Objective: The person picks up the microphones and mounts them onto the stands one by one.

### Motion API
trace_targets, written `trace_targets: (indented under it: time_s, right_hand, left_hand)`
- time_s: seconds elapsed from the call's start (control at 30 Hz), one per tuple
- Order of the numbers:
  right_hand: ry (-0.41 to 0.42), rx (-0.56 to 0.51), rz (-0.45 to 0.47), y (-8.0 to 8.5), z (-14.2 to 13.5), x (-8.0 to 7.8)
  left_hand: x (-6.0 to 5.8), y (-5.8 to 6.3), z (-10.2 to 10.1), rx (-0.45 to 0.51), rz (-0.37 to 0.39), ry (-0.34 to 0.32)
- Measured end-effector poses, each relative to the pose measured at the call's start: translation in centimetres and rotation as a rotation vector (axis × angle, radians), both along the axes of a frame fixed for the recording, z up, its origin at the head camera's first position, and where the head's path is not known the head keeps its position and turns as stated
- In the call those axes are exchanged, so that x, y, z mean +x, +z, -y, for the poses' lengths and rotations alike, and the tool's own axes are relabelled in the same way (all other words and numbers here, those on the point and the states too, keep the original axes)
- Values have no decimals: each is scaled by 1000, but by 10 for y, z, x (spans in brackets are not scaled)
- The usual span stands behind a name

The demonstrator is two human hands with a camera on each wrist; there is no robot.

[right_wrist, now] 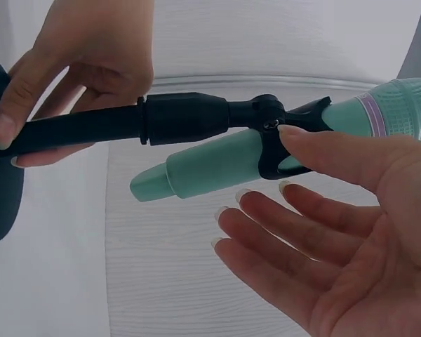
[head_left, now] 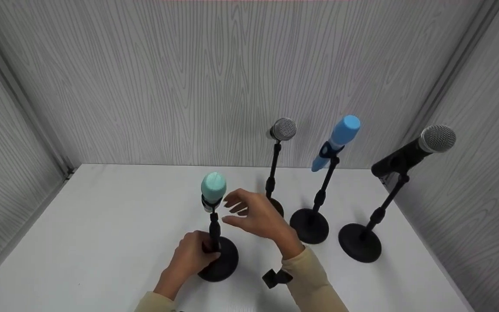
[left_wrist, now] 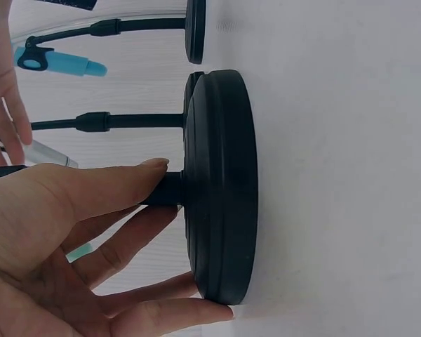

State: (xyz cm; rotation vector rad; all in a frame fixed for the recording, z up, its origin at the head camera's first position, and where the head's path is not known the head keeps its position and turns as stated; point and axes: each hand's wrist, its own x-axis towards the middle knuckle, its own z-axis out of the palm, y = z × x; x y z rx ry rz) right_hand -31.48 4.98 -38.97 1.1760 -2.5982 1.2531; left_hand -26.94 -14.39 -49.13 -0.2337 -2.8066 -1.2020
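A mint-green microphone (head_left: pixel 213 186) sits in the black clip (right_wrist: pixel 270 154) of a desk stand whose round base (head_left: pixel 227 263) rests on the table. Low on the stand's pole (right_wrist: pixel 77 131), just above the base, my left hand (head_left: pixel 192 255) grips it between thumb and fingers; in the left wrist view, one fingertip reaches the rim of the base (left_wrist: pixel 221 189). My right hand (head_left: pixel 256 215) hovers right of the microphone, its fingers relaxed and spread apart. Its thumb overlaps the clip in the right wrist view, and nothing is held in the palm.
To the right stand a silver-headed microphone (head_left: pixel 284 129), a blue microphone (head_left: pixel 345 130) and a black microphone with a silver grille (head_left: pixel 437 138), each on a round-based stand. A small black piece (head_left: pixel 271 278) shows beside the right sleeve. Grey wood-grain panels (head_left: pixel 167 86) surround the white table (head_left: pixel 102 225).
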Motion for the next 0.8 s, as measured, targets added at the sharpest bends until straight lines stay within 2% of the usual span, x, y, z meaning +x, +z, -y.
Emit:
trace_targets:
  time_s: [0.2,0.43,0.67,0.8]
  right_hand:
    - [7,-19,-5,-12,3,8]
    - [2,-31,35,-29,11,14]
    - [-16,-63,60,-34,15,15]
    - [-38,-96,39,-38,18,17]
  left_hand:
    - [-1,1,0,-11,-3,13]
    - [-4,-1,0,-13,14,12]
    - [-3,-1,0,-12,25,30]
    - [-3,-2,0,-22,38,37]
